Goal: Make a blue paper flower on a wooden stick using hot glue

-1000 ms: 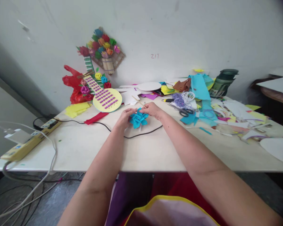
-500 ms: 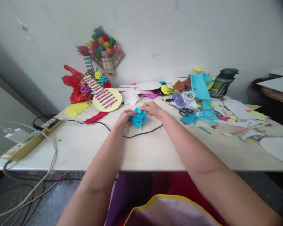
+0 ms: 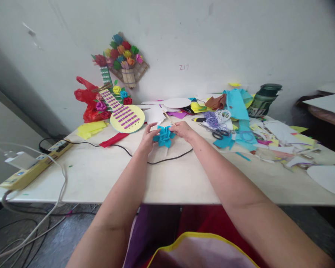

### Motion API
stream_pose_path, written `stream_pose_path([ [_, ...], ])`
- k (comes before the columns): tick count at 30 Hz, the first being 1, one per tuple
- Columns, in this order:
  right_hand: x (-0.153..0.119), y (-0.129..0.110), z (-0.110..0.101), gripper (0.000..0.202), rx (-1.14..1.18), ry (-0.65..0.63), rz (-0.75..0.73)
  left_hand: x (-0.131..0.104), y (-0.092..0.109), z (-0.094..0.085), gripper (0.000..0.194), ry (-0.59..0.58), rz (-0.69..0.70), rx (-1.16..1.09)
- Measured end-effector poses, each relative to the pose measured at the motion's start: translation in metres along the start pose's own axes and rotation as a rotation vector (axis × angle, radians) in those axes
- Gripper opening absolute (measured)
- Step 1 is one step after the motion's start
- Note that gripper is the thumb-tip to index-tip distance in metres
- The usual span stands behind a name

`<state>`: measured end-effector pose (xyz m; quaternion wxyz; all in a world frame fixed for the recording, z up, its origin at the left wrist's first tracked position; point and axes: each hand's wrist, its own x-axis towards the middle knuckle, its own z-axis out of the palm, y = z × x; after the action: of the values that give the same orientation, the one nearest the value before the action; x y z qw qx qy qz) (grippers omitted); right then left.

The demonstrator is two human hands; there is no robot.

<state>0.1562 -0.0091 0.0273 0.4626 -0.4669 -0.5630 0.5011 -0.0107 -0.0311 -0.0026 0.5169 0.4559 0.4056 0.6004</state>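
Note:
A blue crepe-paper flower [image 3: 164, 136] with pointed petals is between my two hands, just above the white table. My left hand [image 3: 149, 137] curls at its left side, thumb and lower fingers at a petal while the index finger arches up. With the fingertips of my right hand [image 3: 183, 130] I pinch the flower's right petals. A thin wooden stick [image 3: 169, 118] juts up and left from that same hand. The flower's underside is hidden.
A black cable [image 3: 167, 162] crosses the table in front of the flower. Left are a power strip [image 3: 30, 169] and a paper guitar [image 3: 127, 119]. To the right lie scissors [image 3: 220, 133], string [image 3: 214, 118], paper scraps [image 3: 284, 134] and a green bottle [image 3: 264, 100].
My left index finger has lifted and spread away from the petals. The flower has turned slightly and its face tips more upward. My right hand stays in nearly the same place with the stick.

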Motion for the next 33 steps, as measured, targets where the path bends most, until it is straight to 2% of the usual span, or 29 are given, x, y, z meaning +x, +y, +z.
stream_pose_path([
  [3, -0.001, -0.001, 0.000, 0.011, -0.047, -0.016, -0.040, -0.001, 0.002, -0.002, 0.046, -0.093, 0.107, 0.055],
  [9, 0.000, 0.003, 0.000, 0.011, -0.125, -0.050, -0.107, 0.000, 0.000, -0.002, 0.033, -0.163, 0.113, 0.158],
  [17, 0.003, 0.002, 0.003, 0.012, -0.207, 0.005, -0.108, -0.002, 0.002, 0.005, 0.015, -0.066, 0.141, 0.191],
  [26, 0.016, 0.015, 0.001, 0.006, -0.381, 0.074, -0.271, -0.001, 0.003, 0.006, 0.012, -0.007, 0.079, 0.207],
  [33, 0.015, 0.012, 0.002, 0.004, -0.423, 0.058, -0.429, 0.001, 0.000, 0.002, 0.012, -0.035, 0.066, 0.226],
])
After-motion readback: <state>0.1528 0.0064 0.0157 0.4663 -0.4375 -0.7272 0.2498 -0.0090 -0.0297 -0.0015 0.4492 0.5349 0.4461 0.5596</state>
